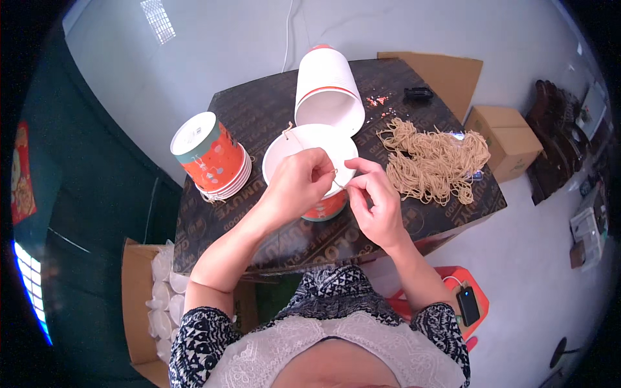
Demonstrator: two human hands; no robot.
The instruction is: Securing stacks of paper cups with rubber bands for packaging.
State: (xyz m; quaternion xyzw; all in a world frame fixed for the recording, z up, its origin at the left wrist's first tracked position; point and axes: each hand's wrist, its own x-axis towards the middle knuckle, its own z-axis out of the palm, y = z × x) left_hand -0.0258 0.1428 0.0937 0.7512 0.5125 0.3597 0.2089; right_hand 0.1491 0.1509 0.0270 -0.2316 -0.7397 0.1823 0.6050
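A white-lined paper bucket (pixel 278 155) with an orange outside stands upright at the table's near middle. A piece of tan cord (pixel 336 182) passes through the right side of its rim. My left hand (pixel 301 181) is closed over that rim, pinching the cord between thumb and fingers. Just right of the rim, my right hand (pixel 378 207) has its fingers bent in at the cord, seemingly gripping its end. Another knotted cord end (pixel 288 131) sits at the rim's far left. The fingertips partly hide the cord.
A nested stack of white buckets (pixel 330 81) lies tipped behind. Upside-down orange buckets (pixel 213 158) stand left. Loose tan cords (pixel 436 161) pile up right, near a small black object (pixel 418 94). Below left is a carton (pixel 139 304) of wrapped white items; right, a red stool (pixel 453 278) holds a phone (pixel 468 306).
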